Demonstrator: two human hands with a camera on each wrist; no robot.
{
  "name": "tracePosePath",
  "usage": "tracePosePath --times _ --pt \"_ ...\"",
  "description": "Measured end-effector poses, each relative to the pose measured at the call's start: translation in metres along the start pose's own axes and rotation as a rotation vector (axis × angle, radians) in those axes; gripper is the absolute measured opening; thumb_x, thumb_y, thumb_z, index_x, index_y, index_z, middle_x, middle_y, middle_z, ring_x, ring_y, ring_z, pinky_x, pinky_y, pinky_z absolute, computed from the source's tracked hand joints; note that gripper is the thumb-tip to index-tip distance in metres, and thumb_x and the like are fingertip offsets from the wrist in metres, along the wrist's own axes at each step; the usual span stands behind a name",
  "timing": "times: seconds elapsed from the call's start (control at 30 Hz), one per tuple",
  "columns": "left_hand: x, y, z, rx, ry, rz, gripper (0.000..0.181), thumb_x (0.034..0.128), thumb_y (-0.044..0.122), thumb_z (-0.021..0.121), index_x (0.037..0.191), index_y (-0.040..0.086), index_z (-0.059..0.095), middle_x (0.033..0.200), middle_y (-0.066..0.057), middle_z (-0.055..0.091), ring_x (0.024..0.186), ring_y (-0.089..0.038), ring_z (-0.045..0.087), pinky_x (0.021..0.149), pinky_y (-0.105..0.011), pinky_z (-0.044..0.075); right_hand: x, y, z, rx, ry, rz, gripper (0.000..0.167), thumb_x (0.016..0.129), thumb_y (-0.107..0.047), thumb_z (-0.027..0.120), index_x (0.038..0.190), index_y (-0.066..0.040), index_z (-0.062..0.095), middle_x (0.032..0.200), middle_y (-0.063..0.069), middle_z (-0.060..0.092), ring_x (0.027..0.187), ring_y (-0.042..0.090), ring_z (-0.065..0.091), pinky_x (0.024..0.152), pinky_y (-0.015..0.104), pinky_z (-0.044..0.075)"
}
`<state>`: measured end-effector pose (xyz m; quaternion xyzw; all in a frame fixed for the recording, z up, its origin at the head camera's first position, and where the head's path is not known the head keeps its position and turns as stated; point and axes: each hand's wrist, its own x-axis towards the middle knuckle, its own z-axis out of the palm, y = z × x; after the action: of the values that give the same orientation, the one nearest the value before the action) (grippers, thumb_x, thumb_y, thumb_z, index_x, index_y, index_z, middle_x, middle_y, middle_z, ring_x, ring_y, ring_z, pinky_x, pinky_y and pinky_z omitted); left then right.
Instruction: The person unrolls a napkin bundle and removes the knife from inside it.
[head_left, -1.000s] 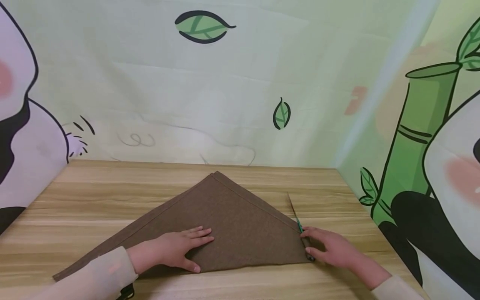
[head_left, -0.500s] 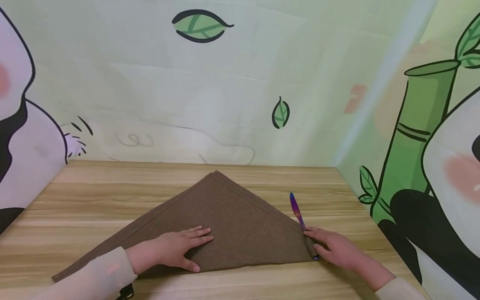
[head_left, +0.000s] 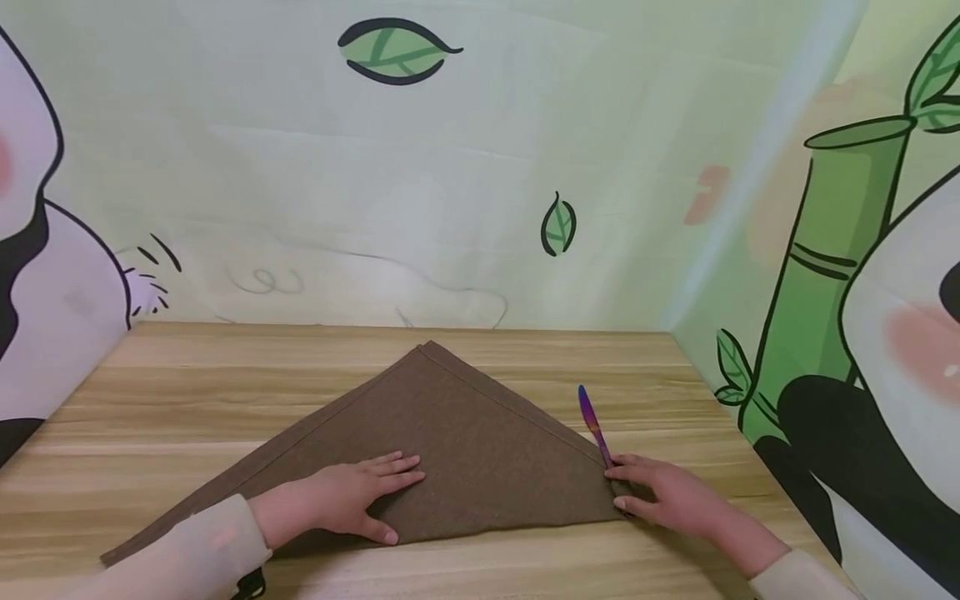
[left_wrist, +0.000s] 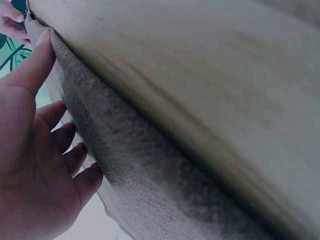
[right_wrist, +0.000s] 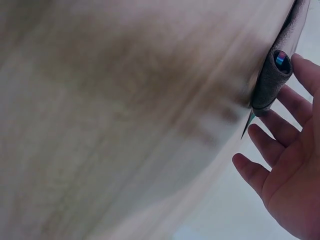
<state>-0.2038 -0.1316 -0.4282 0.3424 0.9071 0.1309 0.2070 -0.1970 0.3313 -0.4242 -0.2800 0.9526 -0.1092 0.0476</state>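
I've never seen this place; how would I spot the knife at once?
On the wood-grain table lies a brown cloth folded into a triangle. At its right corner, beside the person's right hand, a slim knife pokes out of the rolled edge, tip pointing away from the person. Its purple-blue sheen sets it apart from the dull brown fabric.

The brown, triangular folded cloth [head_left: 480, 446] fills the middle of the striped wooden tabletop [head_left: 225, 375], its peak near the pale green, leaf-printed backdrop [head_left: 465, 142] that bars the far side. Bare wood offers passage behind both slanting edges. On the right, the slim purple-blue knife [head_left: 588, 417] juts into that lane; the right hand [head_left: 663, 493] blocks the corner. Between it and the left hand [head_left: 348, 498], the way over the cloth is open.
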Motion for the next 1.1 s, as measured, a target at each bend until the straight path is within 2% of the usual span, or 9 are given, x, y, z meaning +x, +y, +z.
tracePosePath --times 0.27,0.53,0.77,0.97,1.1 --pt "0.001 0.000 -0.002 0.004 -0.008 0.004 0.084 0.0890 0.049 0.075 0.158 0.018 0.040 0.170 -0.008 0.031 0.158 -0.036 0.026 0.121 -0.055 0.036 -0.003 0.010 0.001 -0.020 0.023 -0.089 0.040 0.098 -0.033 0.069 0.129 -0.008 0.070 0.139 0.019 0.066 0.126 0.044 0.062 0.101 0.056 0.052" --pt "0.001 0.001 -0.001 0.005 0.008 0.001 0.084 0.0883 0.050 0.075 0.158 0.018 0.041 0.169 -0.007 0.033 0.158 -0.036 0.028 0.121 -0.055 0.036 -0.005 0.014 -0.001 0.025 0.028 -0.093 0.034 0.098 -0.024 0.068 0.128 -0.009 0.070 0.138 0.018 0.067 0.125 0.044 0.064 0.101 0.055 0.053" --pt "0.001 0.000 0.000 0.000 0.008 0.004 0.085 0.0883 0.050 0.075 0.158 0.018 0.040 0.169 -0.008 0.032 0.158 -0.036 0.028 0.120 -0.055 0.037 -0.004 0.013 -0.001 0.054 0.061 -0.084 0.018 0.096 -0.013 0.067 0.114 -0.015 0.070 0.133 0.016 0.070 0.118 0.040 0.069 0.099 0.052 0.055" --pt "0.001 0.000 0.001 0.000 0.012 0.013 0.085 0.0884 0.050 0.075 0.158 0.017 0.040 0.169 -0.008 0.033 0.157 -0.036 0.028 0.120 -0.055 0.037 -0.003 0.014 0.000 0.131 0.065 -0.031 0.004 0.098 -0.018 0.068 0.099 -0.020 0.066 0.131 0.016 0.071 0.119 0.042 0.068 0.097 0.052 0.056" --pt "0.001 0.000 0.001 -0.002 0.015 0.015 0.085 0.0881 0.050 0.075 0.158 0.017 0.041 0.169 -0.008 0.033 0.157 -0.037 0.028 0.120 -0.055 0.037 0.000 0.016 0.000 0.147 0.090 -0.031 0.012 0.097 -0.014 0.068 0.089 -0.019 0.061 0.126 0.016 0.074 0.115 0.040 0.071 0.091 0.042 0.058"
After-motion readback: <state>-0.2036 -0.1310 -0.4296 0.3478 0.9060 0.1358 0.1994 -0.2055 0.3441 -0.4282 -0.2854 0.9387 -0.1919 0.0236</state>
